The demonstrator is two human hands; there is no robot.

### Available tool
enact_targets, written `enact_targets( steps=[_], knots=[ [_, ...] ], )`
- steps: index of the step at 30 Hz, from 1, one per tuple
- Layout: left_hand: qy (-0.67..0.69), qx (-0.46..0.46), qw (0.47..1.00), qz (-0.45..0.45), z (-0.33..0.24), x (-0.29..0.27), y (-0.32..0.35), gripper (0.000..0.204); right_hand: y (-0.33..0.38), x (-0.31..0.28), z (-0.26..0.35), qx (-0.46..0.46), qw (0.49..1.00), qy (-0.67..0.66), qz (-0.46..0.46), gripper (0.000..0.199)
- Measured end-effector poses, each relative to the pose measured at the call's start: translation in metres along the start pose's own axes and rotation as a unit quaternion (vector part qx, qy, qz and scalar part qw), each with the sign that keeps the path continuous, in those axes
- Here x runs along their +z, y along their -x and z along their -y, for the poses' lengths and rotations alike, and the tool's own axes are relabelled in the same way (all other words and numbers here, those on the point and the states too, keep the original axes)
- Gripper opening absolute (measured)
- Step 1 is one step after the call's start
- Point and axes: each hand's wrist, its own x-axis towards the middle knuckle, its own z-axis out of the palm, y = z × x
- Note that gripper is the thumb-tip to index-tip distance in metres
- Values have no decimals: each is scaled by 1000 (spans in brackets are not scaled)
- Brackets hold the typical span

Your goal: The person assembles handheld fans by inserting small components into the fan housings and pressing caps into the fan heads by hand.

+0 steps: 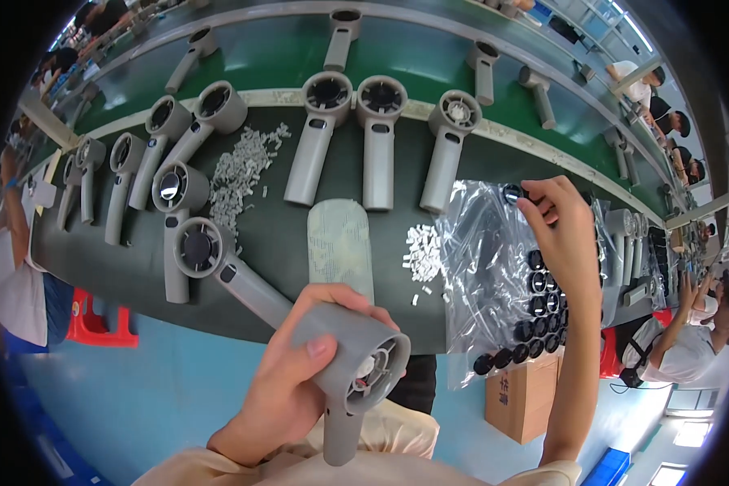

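My left hand is closed around a grey handheld fan, its round head tilted toward me and its handle pointing down. Inside the open ring of that head, a white hub and some red show. Over on the right, my right hand pinches a small black round cap at the far part of a clear plastic bag. Several more black caps lie in rows on the bag, beneath my right forearm. White small parts are heaped just left of the bag.
Several grey fans lie across the dark table, with a heap of grey small parts among them. A pale oval pad lies centrally. Beyond runs a green conveyor carrying fans. A cardboard box stands below right; people work on both sides.
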Motion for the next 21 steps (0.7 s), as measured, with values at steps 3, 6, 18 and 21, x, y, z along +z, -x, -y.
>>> enact_targets(
  steps=[3,6,18,21],
  knots=[
    [1,-2,1000,8,-1,-6,-2,41,3,26,-51,8,999,8,31,30],
    [2,-10,1000,3,-5,-9,0,39,6,40,-45,48,997,56,-3,26],
    [-28,8,997,-66,-8,-8,-9,40,1,24,1,61,997,45,24,19],
    [-13,11,995,-99,-12,-3,-5,39,12,16,18,24,999,16,-27,15]
  ],
)
